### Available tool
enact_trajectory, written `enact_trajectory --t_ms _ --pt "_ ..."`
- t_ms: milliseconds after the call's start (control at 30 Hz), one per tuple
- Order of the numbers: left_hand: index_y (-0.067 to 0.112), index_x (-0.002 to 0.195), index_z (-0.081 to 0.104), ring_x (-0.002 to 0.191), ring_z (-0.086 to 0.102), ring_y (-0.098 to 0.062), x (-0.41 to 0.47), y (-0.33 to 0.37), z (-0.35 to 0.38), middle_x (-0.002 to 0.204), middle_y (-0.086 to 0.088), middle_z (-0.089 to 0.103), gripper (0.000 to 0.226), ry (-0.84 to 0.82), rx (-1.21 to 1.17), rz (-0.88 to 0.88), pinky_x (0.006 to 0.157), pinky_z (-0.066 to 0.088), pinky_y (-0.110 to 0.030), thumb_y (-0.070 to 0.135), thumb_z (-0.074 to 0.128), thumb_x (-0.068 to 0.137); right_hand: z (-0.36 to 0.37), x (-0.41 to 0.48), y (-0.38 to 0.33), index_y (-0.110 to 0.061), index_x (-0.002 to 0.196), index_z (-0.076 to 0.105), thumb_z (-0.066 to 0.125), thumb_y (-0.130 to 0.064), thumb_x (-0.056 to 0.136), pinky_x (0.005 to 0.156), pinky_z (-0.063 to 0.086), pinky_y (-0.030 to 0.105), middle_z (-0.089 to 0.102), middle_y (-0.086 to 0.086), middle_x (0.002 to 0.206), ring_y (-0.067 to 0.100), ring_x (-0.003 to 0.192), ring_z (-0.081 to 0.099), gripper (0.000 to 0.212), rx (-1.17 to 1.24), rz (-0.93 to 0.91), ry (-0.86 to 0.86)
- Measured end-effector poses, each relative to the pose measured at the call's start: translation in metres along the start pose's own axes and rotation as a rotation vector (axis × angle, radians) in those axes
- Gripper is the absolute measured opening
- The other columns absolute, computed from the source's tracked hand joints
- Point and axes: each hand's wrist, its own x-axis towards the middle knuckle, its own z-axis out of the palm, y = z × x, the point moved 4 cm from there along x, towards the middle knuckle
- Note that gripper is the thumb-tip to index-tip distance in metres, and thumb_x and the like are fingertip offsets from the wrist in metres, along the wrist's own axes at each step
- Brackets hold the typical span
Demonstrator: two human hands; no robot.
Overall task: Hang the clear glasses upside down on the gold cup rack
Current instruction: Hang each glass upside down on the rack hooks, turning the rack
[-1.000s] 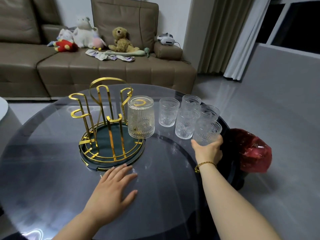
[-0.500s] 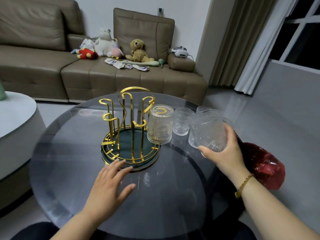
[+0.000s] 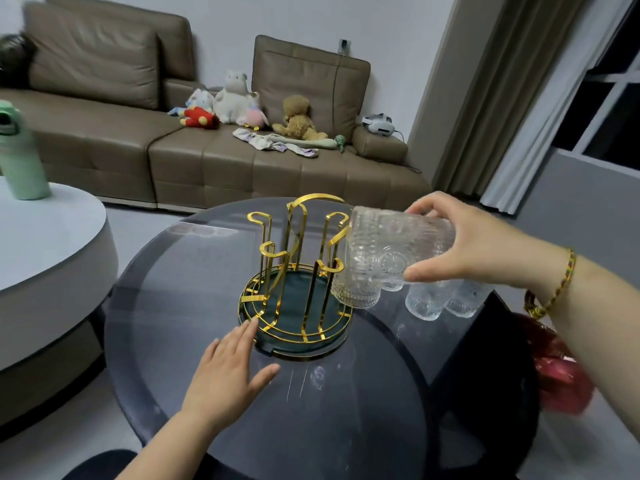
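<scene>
The gold cup rack (image 3: 294,271) with a dark green round base stands on the round grey glass table (image 3: 207,271). My right hand (image 3: 464,244) grips a clear patterned glass (image 3: 391,244), tipped on its side with its mouth toward the rack's right-hand hooks, close to them. My left hand (image 3: 228,372) lies flat and open on the table, fingertips touching the rack's base rim. A clear glass (image 3: 356,292) hangs upside down on the rack's right side. More clear glasses (image 3: 440,303) stand on the table under my right hand, partly hidden.
A red bag (image 3: 557,379) sits beyond the table's right edge. A white round table (image 3: 52,244) with a green bottle (image 3: 20,157) stands to the left. A brown sofa (image 3: 207,157) with soft toys lies behind.
My right hand lifted the glass from the group, carried it left toward the rack and tipped it onto its side. The left hand stayed by the rack's base.
</scene>
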Motion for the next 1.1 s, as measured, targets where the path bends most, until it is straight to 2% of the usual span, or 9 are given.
enact_trajectory --t_ms 33,133,300,400,467,633,733,867,1100 --pt "0.023 0.141 -0.007 0.140 0.009 -0.011 0.000 -0.001 0.001 0.150 0.009 0.001 0.099 -0.003 -0.001 0.000 0.114 0.007 -0.031 0.083 -0.004 0.063 0.000 0.004 -0.006 -0.034 0.100 0.043 0.079 -0.034 0.052 0.058 0.032 -0.006 0.044 -0.025 0.090 -0.011 0.077 0.045 0.060 -0.023 -0.018 -0.026" --pt "0.023 0.141 -0.008 0.140 0.009 -0.011 0.001 -0.002 0.002 0.154 0.002 0.008 0.081 0.018 -0.029 -0.002 0.114 0.007 -0.032 0.065 0.029 0.083 0.001 0.015 -0.019 -0.032 0.101 0.040 0.078 -0.035 0.052 0.054 0.034 -0.003 0.046 -0.019 0.088 -0.004 0.073 0.046 0.062 -0.090 -0.045 -0.072" --pt "0.023 0.141 -0.005 0.140 0.010 -0.012 0.001 -0.003 0.002 0.154 0.001 0.010 0.078 0.036 -0.034 0.011 0.114 0.007 -0.032 0.060 0.034 0.085 0.016 0.033 -0.035 -0.027 0.097 0.032 0.079 -0.032 0.052 0.047 0.034 0.002 0.039 -0.015 0.078 0.001 0.064 0.041 0.065 -0.178 -0.083 -0.094" --pt "0.023 0.141 -0.005 0.140 0.010 -0.012 0.002 -0.004 0.003 0.154 0.001 0.010 0.078 0.037 -0.032 0.009 0.114 0.007 -0.032 0.060 0.034 0.085 0.032 0.042 -0.038 -0.031 0.097 0.030 0.078 -0.033 0.053 0.061 0.036 0.010 0.041 -0.010 0.090 0.005 0.077 0.044 0.065 -0.199 -0.089 -0.149" --pt "0.023 0.141 -0.006 0.140 0.010 -0.012 0.002 -0.003 0.003 0.154 0.001 0.010 0.078 0.038 -0.034 0.010 0.114 0.007 -0.032 0.061 0.034 0.085 0.043 0.047 -0.036 -0.030 0.102 0.033 0.078 -0.034 0.054 0.078 0.039 0.027 0.041 -0.004 0.103 0.017 0.097 0.044 0.066 -0.222 -0.086 -0.179" --pt "0.024 0.141 -0.006 0.140 0.012 -0.013 0.002 -0.003 0.002 0.154 0.001 0.011 0.079 0.033 -0.049 0.008 0.114 0.007 -0.032 0.061 0.035 0.084 0.067 0.054 -0.035 -0.026 0.118 0.035 0.076 -0.033 0.058 0.097 0.038 0.040 0.042 0.005 0.120 0.026 0.117 0.035 0.073 -0.232 -0.065 -0.243" --pt "0.025 0.141 -0.006 0.140 0.012 -0.013 0.002 -0.003 0.001 0.154 0.001 0.012 0.079 0.038 -0.054 0.006 0.114 0.007 -0.032 0.060 0.036 0.085 0.077 0.058 -0.034 -0.025 0.121 0.035 0.076 -0.032 0.059 0.099 0.038 0.043 0.041 0.008 0.128 0.029 0.118 0.034 0.075 -0.236 -0.044 -0.263" --pt "0.024 0.141 -0.005 0.140 0.012 -0.014 0.002 -0.004 0.002 0.154 0.001 0.013 0.079 0.036 -0.062 0.001 0.115 0.007 -0.033 0.060 0.036 0.084 0.090 0.061 -0.033 -0.026 0.126 0.031 0.075 -0.029 0.062 0.094 0.036 0.037 0.040 0.010 0.131 0.028 0.120 0.031 0.078 -0.227 -0.029 -0.299" --pt "0.025 0.141 -0.006 0.139 0.013 -0.012 0.002 -0.004 0.003 0.154 0.002 0.013 0.079 0.042 -0.044 0.009 0.114 0.007 -0.032 0.061 0.035 0.085 0.101 0.064 -0.032 -0.028 0.132 0.026 0.074 -0.030 0.064 0.101 0.032 0.043 0.035 0.009 0.138 0.029 0.126 0.026 0.083 -0.240 -0.023 -0.344"
